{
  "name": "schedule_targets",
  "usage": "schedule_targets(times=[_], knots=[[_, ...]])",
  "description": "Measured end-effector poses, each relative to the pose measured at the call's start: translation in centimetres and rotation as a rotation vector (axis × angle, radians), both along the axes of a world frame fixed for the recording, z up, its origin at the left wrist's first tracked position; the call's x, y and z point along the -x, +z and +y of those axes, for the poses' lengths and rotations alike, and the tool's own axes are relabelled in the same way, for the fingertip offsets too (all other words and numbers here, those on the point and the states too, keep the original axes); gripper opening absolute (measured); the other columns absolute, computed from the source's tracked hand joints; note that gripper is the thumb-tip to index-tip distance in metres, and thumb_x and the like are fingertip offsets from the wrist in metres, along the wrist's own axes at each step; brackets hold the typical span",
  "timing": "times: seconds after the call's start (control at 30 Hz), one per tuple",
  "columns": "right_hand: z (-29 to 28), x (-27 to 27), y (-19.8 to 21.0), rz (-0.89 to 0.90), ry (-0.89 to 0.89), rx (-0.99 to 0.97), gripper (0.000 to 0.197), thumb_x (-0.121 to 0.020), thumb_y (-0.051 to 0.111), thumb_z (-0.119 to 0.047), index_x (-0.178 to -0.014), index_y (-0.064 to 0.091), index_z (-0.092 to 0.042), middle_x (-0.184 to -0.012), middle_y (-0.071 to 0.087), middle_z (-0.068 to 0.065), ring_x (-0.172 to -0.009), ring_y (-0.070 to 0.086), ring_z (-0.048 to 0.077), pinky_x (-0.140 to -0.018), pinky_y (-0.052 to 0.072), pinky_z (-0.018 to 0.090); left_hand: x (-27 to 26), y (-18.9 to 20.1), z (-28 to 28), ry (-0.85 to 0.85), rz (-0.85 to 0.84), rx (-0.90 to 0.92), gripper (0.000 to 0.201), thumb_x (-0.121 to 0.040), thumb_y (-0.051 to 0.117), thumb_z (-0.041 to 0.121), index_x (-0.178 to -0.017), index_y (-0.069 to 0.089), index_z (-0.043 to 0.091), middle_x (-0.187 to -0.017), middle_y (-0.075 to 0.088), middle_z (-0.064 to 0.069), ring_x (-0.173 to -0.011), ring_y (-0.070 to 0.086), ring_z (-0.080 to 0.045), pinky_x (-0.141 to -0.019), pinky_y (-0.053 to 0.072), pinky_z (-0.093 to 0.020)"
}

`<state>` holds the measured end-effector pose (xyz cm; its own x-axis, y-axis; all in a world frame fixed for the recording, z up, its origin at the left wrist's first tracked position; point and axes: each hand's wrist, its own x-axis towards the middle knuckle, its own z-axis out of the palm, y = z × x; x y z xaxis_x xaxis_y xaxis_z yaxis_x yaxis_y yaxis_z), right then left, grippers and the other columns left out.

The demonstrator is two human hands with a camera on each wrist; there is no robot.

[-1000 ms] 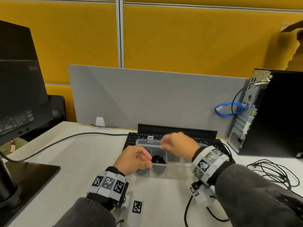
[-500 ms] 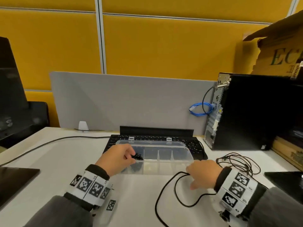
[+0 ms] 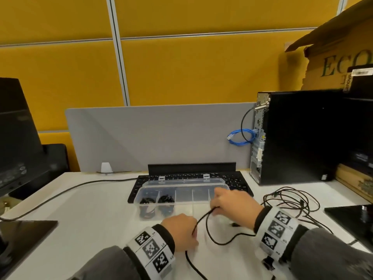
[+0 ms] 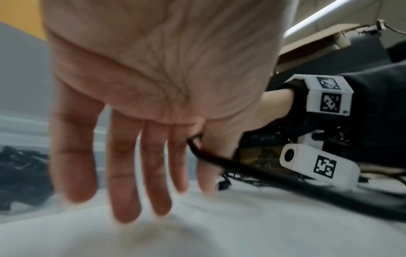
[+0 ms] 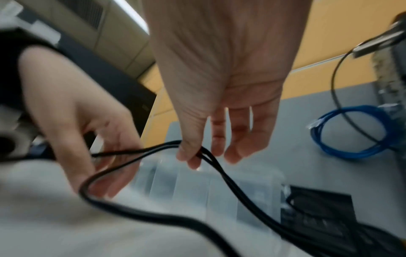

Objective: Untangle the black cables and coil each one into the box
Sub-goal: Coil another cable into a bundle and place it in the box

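Black and thin, the cable (image 3: 212,237) in hand is light, limp and smooth-jacketed; it holds no shape of its own and will likely spring out of a coil unless pinned.

1. Nearest, at 6 o'clock on the white desk (image 3: 96,215), the left hand (image 3: 181,231) pinches the cable between thumb and forefinger, its other fingers hanging straight (the left wrist view shows this).
2. Just beyond, at 1 o'clock from it, the right hand (image 3: 234,205) pinches a doubled loop of the same cable between thumb and fingertips, the remaining fingers relaxed.
3. Take hold near a plug end and wind short loops, keeping the pinch on the gathered turns.
4. Behind the hands, the clear compartment box (image 3: 181,184) has its lid open; two coiled cables (image 3: 157,200) fill its two left cells, the others look empty.
5. At 3 o'clock, the tangled cables (image 3: 290,201) lie loose on the desk.
6. Farthest, the keyboard (image 3: 238,180) and the computer tower (image 3: 298,136).
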<state>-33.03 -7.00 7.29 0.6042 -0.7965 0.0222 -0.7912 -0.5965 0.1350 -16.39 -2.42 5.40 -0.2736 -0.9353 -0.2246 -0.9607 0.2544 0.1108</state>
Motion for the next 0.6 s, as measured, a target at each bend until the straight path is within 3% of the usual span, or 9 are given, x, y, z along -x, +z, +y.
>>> schedule_targets(times=[0.07,0.13,0.17,0.23,0.3,0.4,0.6], knots=[[0.1,1.2,2.7,-0.223,0.009,-0.037,0.026,-0.092,0.054,-0.035,-0.110,0.066,-0.022,-0.115,0.053,-0.003,-0.098,0.058,0.015,-0.083,0.048,0.028,-0.3,0.7,-0.6,0.030,0.437,-0.035,0.011,-0.096,0.041,0.016,-0.090,0.050,0.017,-0.077,0.060,0.001,-0.072,0.062,-0.014,-0.071,0.049,-0.029],[0.4,3.0,5.4,-0.561,0.005,-0.139,0.019,-0.089,0.060,-0.028,-0.102,0.069,-0.018,-0.095,0.066,-0.002,-0.073,0.063,0.005,-0.063,0.050,0.013,-0.7,2.4,-0.6,0.095,0.972,-0.141,0.013,-0.097,0.042,0.009,-0.087,0.049,0.014,-0.058,0.052,0.004,-0.047,0.053,-0.009,-0.059,0.052,-0.025],[0.5,4.1,6.5,-0.747,-0.013,-0.220,0.014,-0.088,0.062,-0.023,-0.096,0.070,-0.016,-0.079,0.070,-0.001,-0.059,0.064,0.006,-0.052,0.049,0.013,-1.2,3.5,-0.5,0.114,1.181,-0.162,0.013,-0.097,0.044,0.009,-0.086,0.050,0.012,-0.052,0.043,0.006,-0.039,0.043,-0.007,-0.053,0.052,-0.025],[0.7,6.2,8.3,-1.000,-0.055,-0.357,0.009,-0.086,0.063,-0.018,-0.086,0.070,-0.013,-0.064,0.070,0.004,-0.051,0.065,0.016,-0.047,0.052,0.019,-2.4,5.6,-0.3,0.098,1.427,-0.165,0.014,-0.095,0.051,0.018,-0.082,0.052,0.012,-0.049,0.028,0.008,-0.038,0.027,-0.005,-0.043,0.043,-0.021],[0.6,7.9,9.3,-1.114,-0.078,-0.383,0.011,-0.080,0.062,-0.021,-0.083,0.069,-0.012,-0.067,0.070,0.007,-0.056,0.067,0.023,-0.055,0.059,0.028,-3.8,7.3,-0.2,0.059,1.534,-0.158,0.021,-0.090,0.055,0.029,-0.076,0.054,0.013,-0.049,0.022,0.009,-0.039,0.021,-0.005,-0.038,0.032,-0.017],[-0.1,9.8,9.7,-1.156,-0.116,-0.269,0.018,-0.077,0.061,-0.023,-0.087,0.069,-0.010,-0.076,0.069,0.013,-0.064,0.069,0.027,-0.065,0.060,0.036,-5.4,8.9,0.0,0.036,1.525,-0.116,0.024,-0.088,0.052,0.030,-0.070,0.054,0.014,-0.049,0.019,0.009,-0.039,0.018,-0.006,-0.040,0.030,-0.017],[-1.4,12.3,9.7,-1.053,-0.237,0.236,0.007,-0.088,0.059,-0.014,-0.090,0.066,-0.014,-0.077,0.066,0.008,-0.062,0.068,0.023,-0.063,0.058,0.027,-7.9,10.5,0.1,0.063,1.520,0.011,0.028,-0.087,0.055,0.032,-0.065,0.052,0.016,-0.047,0.020,0.011,-0.038,0.019,-0.005,-0.039,0.032,-0.017]])
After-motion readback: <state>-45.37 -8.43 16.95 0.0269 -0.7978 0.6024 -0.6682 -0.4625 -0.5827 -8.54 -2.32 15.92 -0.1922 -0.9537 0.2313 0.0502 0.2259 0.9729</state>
